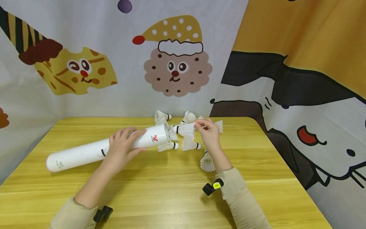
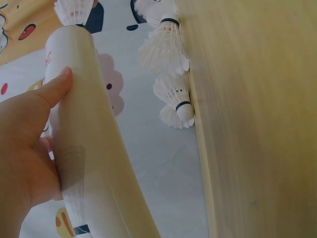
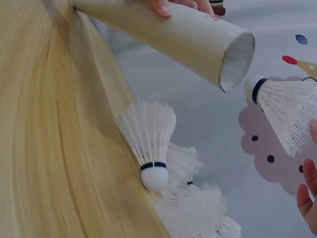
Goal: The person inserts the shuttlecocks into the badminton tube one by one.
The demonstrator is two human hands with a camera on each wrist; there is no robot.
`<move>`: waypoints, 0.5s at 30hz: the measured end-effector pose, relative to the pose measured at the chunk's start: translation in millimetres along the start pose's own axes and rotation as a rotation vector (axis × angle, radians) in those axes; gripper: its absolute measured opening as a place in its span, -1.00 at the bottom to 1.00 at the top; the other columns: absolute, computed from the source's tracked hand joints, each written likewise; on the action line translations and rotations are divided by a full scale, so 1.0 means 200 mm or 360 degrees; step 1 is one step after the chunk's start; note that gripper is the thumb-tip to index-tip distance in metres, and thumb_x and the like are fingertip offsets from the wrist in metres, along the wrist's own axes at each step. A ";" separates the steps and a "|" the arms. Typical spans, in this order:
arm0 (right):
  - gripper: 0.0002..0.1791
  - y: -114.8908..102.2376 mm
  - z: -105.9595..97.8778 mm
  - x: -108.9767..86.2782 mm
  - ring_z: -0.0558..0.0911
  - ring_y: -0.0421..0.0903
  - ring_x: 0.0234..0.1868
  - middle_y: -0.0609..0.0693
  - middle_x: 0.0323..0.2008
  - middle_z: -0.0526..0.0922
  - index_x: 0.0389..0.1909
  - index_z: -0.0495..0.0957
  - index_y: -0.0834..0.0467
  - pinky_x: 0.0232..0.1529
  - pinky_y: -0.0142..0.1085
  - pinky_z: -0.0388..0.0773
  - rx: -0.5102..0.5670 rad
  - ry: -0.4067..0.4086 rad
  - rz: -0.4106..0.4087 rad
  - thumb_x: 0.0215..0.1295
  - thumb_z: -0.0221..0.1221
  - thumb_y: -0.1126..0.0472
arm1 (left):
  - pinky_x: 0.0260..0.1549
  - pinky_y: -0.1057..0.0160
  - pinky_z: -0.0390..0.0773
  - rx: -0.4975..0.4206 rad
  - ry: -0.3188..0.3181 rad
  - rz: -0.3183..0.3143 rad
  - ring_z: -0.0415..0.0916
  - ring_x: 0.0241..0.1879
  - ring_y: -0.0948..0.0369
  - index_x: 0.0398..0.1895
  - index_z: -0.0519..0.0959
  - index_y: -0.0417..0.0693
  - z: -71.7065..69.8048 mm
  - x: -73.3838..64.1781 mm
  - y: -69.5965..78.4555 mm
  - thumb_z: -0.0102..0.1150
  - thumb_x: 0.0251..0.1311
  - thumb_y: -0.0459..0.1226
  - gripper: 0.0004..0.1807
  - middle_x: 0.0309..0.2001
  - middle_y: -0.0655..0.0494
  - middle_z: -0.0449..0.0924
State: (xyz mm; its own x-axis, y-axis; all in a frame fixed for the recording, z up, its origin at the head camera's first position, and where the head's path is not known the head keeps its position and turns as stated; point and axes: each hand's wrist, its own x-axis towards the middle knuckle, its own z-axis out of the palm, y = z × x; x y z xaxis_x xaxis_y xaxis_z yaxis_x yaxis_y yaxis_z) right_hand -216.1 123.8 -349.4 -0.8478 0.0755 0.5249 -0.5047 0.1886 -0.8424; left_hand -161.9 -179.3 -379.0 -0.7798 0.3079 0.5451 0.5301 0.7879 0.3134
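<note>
A long white shuttlecock tube (image 1: 80,156) is tilted over the table, with its open end up and to the right. My left hand (image 1: 121,144) grips it around the upper half, thumb along the near side. With its fingertips my right hand (image 1: 210,135) pinches a white shuttlecock (image 1: 185,129) by the feather skirt. In the right wrist view the cork (image 3: 251,88) of that shuttlecock points at the tube's mouth (image 3: 237,62), just outside the rim. A shuttlecock shape with a dark band (image 2: 81,229) shows on the tube's side; whether printed or inside, I cannot tell.
Several loose shuttlecocks lie behind and below the hands, one near the back edge (image 1: 162,117), another under the tube's mouth (image 1: 168,146). A separate shuttlecock (image 1: 207,162) lies beside my right wrist. A cartoon-printed curtain (image 1: 128,105) hangs behind the wooden table (image 1: 160,197).
</note>
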 end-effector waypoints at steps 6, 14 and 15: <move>-0.93 -0.02 0.08 -0.01 0.44 -0.26 -0.42 -0.08 -0.46 0.52 -0.38 0.61 0.53 -0.43 -0.49 0.38 0.0087 -0.0040 -0.0004 0.12 0.25 0.55 | 0.00 -0.22 0.09 0.0011 -0.0003 0.0002 0.24 0.11 -0.18 0.31 0.39 0.16 0.00 0.00 0.00 0.44 -0.03 -0.09 -0.24 0.16 -0.12 0.35; -0.93 -0.03 0.18 -0.02 0.45 -0.26 -0.43 0.06 -0.46 0.55 -0.39 0.62 0.51 -0.46 -0.50 0.35 0.0105 -0.0056 -0.0026 0.10 0.27 0.55 | 0.00 -0.21 0.10 0.0014 0.0002 0.0009 0.24 0.11 -0.17 0.32 0.38 0.17 0.00 0.00 0.00 0.43 -0.02 -0.08 -0.24 0.16 -0.10 0.36; -0.93 -0.03 0.19 -0.03 0.45 -0.26 -0.42 0.08 -0.46 0.55 -0.38 0.62 0.51 -0.46 -0.50 0.35 0.0110 -0.0061 -0.0024 0.10 0.27 0.55 | -0.01 -0.20 0.10 0.0016 0.0002 0.0008 0.24 0.12 -0.17 0.32 0.38 0.17 0.00 0.00 0.00 0.43 -0.02 -0.08 -0.24 0.16 -0.09 0.36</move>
State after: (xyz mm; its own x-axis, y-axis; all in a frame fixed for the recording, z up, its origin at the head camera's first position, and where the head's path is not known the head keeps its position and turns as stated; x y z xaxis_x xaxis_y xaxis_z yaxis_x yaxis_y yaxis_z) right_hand -214.8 85.6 -351.6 -0.8449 0.0353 0.5338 -0.5266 0.1211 -0.8415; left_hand -162.7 -179.7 -379.1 -0.7767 0.3114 0.5476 0.5307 0.7917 0.3026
